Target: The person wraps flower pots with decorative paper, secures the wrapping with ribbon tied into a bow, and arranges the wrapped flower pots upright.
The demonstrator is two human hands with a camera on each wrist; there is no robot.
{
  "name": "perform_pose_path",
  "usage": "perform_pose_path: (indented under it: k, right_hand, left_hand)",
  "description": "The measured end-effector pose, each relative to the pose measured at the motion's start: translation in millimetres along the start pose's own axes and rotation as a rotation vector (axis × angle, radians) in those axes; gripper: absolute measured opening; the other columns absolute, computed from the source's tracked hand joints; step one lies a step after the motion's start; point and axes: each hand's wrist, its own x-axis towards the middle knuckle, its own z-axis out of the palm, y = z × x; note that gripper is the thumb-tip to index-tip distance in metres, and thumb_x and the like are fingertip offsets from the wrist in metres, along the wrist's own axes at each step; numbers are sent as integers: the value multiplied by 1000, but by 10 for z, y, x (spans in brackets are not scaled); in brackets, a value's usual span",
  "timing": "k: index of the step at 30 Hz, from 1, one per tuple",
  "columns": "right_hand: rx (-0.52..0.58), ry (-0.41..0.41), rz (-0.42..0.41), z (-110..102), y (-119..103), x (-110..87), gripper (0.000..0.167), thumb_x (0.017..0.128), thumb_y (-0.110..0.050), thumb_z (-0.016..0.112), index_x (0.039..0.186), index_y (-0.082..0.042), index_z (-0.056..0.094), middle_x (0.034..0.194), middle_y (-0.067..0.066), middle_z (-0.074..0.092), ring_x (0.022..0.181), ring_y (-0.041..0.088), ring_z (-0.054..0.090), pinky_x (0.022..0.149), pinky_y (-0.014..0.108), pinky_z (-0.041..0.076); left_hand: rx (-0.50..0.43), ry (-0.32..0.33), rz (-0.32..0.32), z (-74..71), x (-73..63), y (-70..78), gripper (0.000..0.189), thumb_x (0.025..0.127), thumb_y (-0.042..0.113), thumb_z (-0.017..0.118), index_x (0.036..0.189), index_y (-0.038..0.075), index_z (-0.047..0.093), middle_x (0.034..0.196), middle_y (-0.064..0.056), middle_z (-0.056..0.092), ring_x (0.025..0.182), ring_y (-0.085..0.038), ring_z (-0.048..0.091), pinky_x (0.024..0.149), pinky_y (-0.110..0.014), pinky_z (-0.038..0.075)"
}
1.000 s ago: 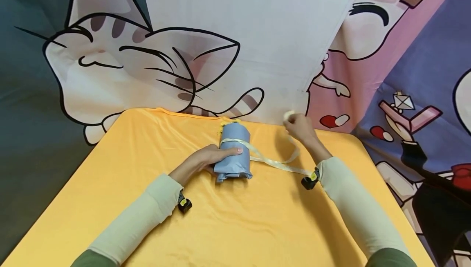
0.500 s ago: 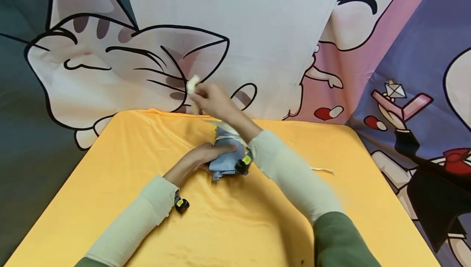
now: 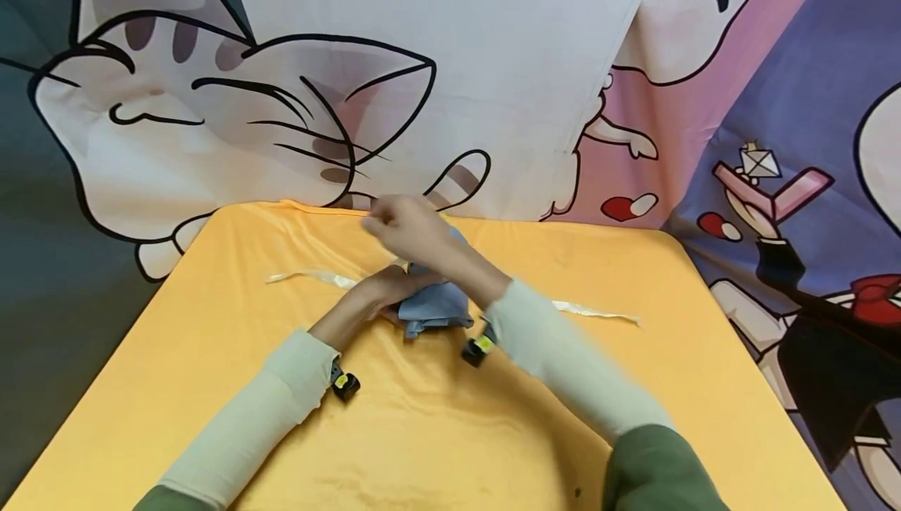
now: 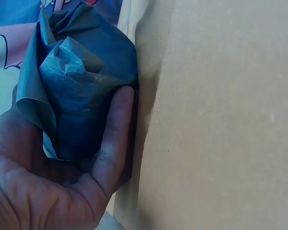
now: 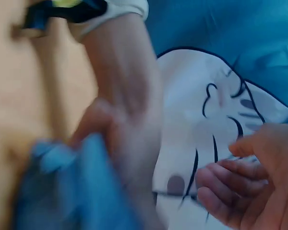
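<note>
A blue paper-wrapped bundle (image 3: 435, 306) lies on the yellow cloth, gripped by my left hand (image 3: 383, 289). The left wrist view shows its crumpled, folded paper end (image 4: 79, 91) between thumb and fingers. A pale cream ribbon (image 3: 336, 280) stretches out on the cloth left of the bundle, and a ribbon end (image 3: 587, 310) shows beyond the right forearm. My right hand (image 3: 415, 237) is raised over the bundle and hides its upper part. In the right wrist view, that hand's fingers (image 5: 221, 187) are loosely curled, with nothing visible in them.
Yellow cloth (image 3: 394, 433) covers the table. Behind it hangs a printed backdrop (image 3: 528, 104) with a cartoon cat, and another printed cloth (image 3: 795, 120) is at the right. A small dark speck (image 3: 578, 492) lies near the front.
My right hand has swung from the right side across the bundle to the left, letting go of the bunched ribbon, which now lies left on the cloth. My left hand keeps its grip.
</note>
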Motion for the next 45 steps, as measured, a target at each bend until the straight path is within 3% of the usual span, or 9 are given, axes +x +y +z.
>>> perform_pose_path:
  k: [3, 4, 10, 11, 18, 24, 31, 40, 45]
  right_hand:
    - [50, 108, 136, -109, 248, -419, 46, 118, -39, 60, 85, -9, 69, 65, 1, 55, 55, 16, 47, 58, 30, 40]
    - [57, 120, 195, -137, 332, -557, 51, 118, -43, 59, 80, -9, 66, 59, 1, 52, 52, 19, 48, 63, 31, 46]
    - [142, 29, 516, -96, 729, -1160, 86, 113, -77, 41, 93, -1, 75, 79, 15, 78, 73, 35, 80, 86, 44, 68]
    - [169, 4, 552, -54, 765, -1198, 90, 111, -82, 40, 97, 0, 76, 84, 16, 80, 75, 31, 82, 76, 44, 68]
    - [325, -88, 621, 186, 816, -1123, 87, 88, -99, 61, 90, -12, 68, 87, 8, 75, 85, 25, 81, 87, 40, 66]
    - [497, -114, 527, 259, 816, -1032, 76, 95, -75, 78, 137, -12, 71, 124, 9, 77, 105, 25, 77, 83, 45, 68]
    - [324, -85, 563, 310, 781, -966, 92, 86, -88, 76, 143, -17, 73, 139, 13, 73, 119, 25, 70, 99, 42, 59]
    - [157, -50, 629, 327, 691, -903, 78, 83, -81, 80, 107, -7, 77, 95, 10, 73, 85, 24, 69, 72, 35, 57]
    - [126, -30, 667, 352, 680, -893, 79, 81, -82, 78, 100, -6, 73, 84, 6, 66, 73, 21, 65, 63, 32, 53]
  left_hand:
    - [-53, -12, -43, -1, 15, 1, 107, 93, 81, 75, 156, -3, 52, 123, -16, 68, 87, -21, 72, 70, -37, 67]
    - [-67, -13, -56, 1, 21, -4, 107, 92, 80, 76, 154, -4, 53, 123, -17, 69, 85, -22, 74, 70, -38, 68]
    - [-104, -16, -72, -7, 1, -1, 105, 93, 80, 77, 147, -8, 57, 123, -20, 74, 87, -25, 80, 74, -41, 71]
    - [-98, -18, -73, -14, -7, 6, 106, 93, 80, 76, 149, -9, 56, 124, -20, 74, 88, -25, 79, 74, -41, 71]
    - [-43, -30, -66, -34, 18, 45, 106, 95, 79, 74, 151, -9, 55, 133, -25, 68, 90, -27, 80, 75, -42, 71]
    - [-37, -55, -78, -26, 27, 53, 105, 95, 79, 74, 154, -7, 54, 138, -25, 67, 98, -31, 80, 78, -44, 72]
    - [-51, -87, -74, -65, 16, 29, 95, 95, 77, 75, 142, -5, 64, 119, -17, 73, 87, -26, 79, 76, -44, 72]
    - [-50, -162, -71, -91, 17, -9, 85, 101, 80, 65, 125, -1, 73, 99, -10, 78, 81, -21, 79, 78, -42, 72]
    - [-51, -222, -40, -116, 28, -12, 83, 108, 78, 53, 114, -2, 78, 85, -8, 79, 71, -18, 77, 74, -38, 70]
